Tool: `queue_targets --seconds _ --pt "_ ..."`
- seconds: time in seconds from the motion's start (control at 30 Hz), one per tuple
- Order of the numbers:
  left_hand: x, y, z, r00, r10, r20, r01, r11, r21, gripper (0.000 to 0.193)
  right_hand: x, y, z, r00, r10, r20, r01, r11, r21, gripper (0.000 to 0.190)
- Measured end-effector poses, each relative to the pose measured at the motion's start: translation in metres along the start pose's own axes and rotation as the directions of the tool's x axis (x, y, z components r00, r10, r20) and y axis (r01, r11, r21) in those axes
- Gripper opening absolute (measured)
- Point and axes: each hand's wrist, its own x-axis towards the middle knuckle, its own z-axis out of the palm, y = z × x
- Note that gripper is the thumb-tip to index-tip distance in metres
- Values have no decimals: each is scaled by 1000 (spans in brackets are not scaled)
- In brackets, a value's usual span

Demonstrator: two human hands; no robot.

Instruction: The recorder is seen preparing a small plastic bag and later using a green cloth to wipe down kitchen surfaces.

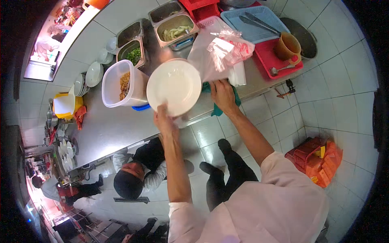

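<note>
My left hand (166, 123) grips a round white plate (174, 85) by its near rim, and the plate is tilted above the steel counter. At the counter's front edge, my right hand (224, 94) has its fingers on a green cloth (217, 111) that hangs over the edge; the fingertips are partly hidden. Beyond that hand lies a pile of clear plastic bags (226, 50). Left of the plate stands a translucent plastic tub (138, 83) with brown crumbly food (124, 86) inside.
Steel pans hold chopped greens (133, 56) and pale sliced vegetables (174, 32). At right are a blue tray (231, 22) with tongs, a red tray (267, 68) and a brown jug (285, 48). A co-worker (130, 179) is low beside the counter (100, 130). A red crate (299, 155) stands on the floor.
</note>
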Motion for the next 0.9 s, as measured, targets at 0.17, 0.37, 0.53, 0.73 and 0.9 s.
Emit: queue_targets --seconds 0.17,0.37,0.53,0.73,0.9 --pt "-12 1 -45 999 -22 -30 22 1000 -12 24 28 4 27 999 -27 38 35 968 -248 27" --pt "-23 3 -47 994 -98 -49 97 995 -25 25 84 30 69 950 -308 59 227 544 -808 35" --pt "-20 -6 -45 996 -71 -58 71 997 -3 34 102 46 82 868 -457 193 177 -77 -981 42" --pt "-11 -13 -36 993 -55 -106 51 998 -41 25 83 56 59 766 -479 428 -89 -739 -668 51" --pt "-12 -8 -14 994 -98 -57 94 993 -65 19 124 43 14 539 -415 733 -780 82 620 62"
